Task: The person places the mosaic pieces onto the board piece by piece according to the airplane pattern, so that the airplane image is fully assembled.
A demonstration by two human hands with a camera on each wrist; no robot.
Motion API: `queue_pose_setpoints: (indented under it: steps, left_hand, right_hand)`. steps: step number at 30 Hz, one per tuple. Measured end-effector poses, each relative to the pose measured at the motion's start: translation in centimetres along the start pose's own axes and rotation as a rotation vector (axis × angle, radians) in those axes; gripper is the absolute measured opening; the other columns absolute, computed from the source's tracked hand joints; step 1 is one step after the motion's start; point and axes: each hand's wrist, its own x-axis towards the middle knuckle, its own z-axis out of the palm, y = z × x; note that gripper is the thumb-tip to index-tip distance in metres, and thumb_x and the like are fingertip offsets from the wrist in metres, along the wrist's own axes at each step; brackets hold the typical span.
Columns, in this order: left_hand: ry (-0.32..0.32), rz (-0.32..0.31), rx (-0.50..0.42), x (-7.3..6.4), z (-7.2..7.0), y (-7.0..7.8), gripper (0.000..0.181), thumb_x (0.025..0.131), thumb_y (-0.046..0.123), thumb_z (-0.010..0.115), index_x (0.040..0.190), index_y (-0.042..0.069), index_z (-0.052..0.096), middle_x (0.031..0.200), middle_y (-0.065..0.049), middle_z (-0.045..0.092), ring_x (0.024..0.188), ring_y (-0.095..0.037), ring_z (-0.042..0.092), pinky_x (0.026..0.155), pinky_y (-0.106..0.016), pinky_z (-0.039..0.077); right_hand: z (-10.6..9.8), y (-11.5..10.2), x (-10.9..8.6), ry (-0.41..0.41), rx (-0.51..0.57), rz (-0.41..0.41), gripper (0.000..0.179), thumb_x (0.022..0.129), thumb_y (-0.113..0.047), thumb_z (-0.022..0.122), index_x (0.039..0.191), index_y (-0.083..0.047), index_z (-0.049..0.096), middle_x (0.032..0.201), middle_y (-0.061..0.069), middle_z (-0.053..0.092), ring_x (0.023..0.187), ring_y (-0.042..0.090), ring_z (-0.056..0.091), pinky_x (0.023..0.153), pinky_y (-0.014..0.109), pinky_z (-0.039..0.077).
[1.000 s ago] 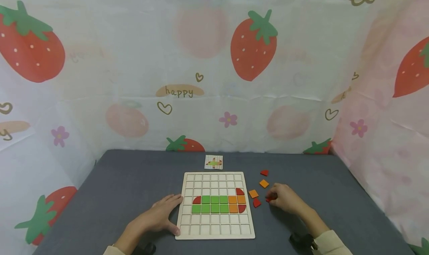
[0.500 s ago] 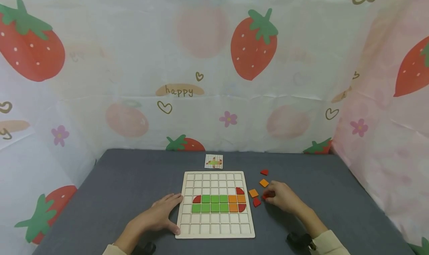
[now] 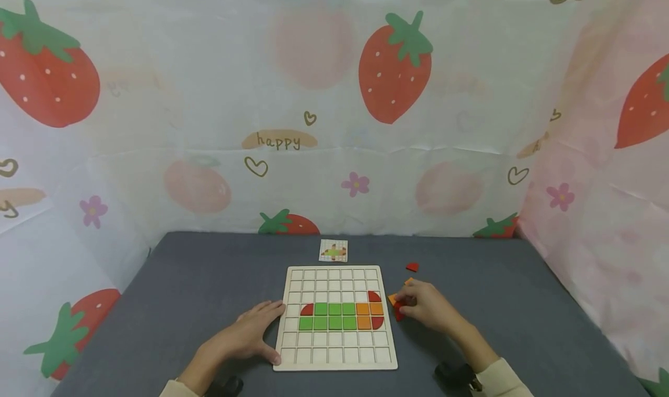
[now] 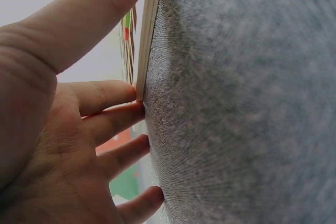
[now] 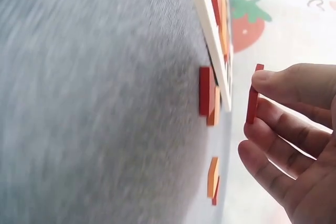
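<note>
My left hand (image 3: pixel 245 334) spreads thumb and fingers against the left edge of a pale wooden grid board (image 3: pixel 334 367). In the left wrist view, thumb tip and fingertips touch the board's side and the grey cloth. My right hand (image 3: pixel 430 307) is just right of the board, over loose tiles. The right wrist view shows it pinching a thin red tile (image 5: pixel 252 103) between thumb and fingers, raised off the table. Set in the board are several green square tiles (image 3: pixel 334 322), 3 orange squares (image 3: pixel 363 316) and 3 red quarter-round tiles (image 3: pixel 377 322).
Beside the board's right edge lie a red tile (image 5: pixel 206 92) and an orange square (image 3: pixel 392 299), partly covered by my right hand. Farther back are another orange square (image 3: pixel 409 281) and a red tile (image 3: pixel 413 266). A small pattern card (image 3: pixel 333 251) lies behind the board.
My right hand has lifted the red tile from the table and carried it left toward the board, now over the loose tiles. My left hand has stayed in place.
</note>
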Motion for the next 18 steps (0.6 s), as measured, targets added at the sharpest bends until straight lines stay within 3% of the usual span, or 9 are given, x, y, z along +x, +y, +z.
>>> queue_pose_setpoints:
  steps: [8,18]
  left_hand:
    - [0.02,0.034,0.0,-0.1,-0.1,-0.1,0.103,0.061,0.034,0.089,0.146,0.0,0.041,0.154,-0.018,0.038,0.145,-0.044,0.026,0.108,-0.07,0.023]
    - [0.002,-0.001,-0.005,-0.1,-0.1,0.1,0.104,0.061,0.034,0.089,0.147,0.001,0.041,0.155,-0.017,0.037,0.145,-0.043,0.026,0.107,-0.071,0.023]
  right_hand:
    - [0.7,-1.0,0.8,0.01,0.023,-0.065,0.016,0.086,-0.007,0.071,0.102,-0.004,0.073,0.101,0.004,0.065,0.084,0.017,0.058,0.066,0.021,0.049]
    - [1.8,-3.1,2.5,-0.025,0.049,-0.13,0.018,0.087,-0.007,0.069,0.104,-0.004,0.073,0.097,0.001,0.064,0.081,0.009,0.056,0.068,0.02,0.049]
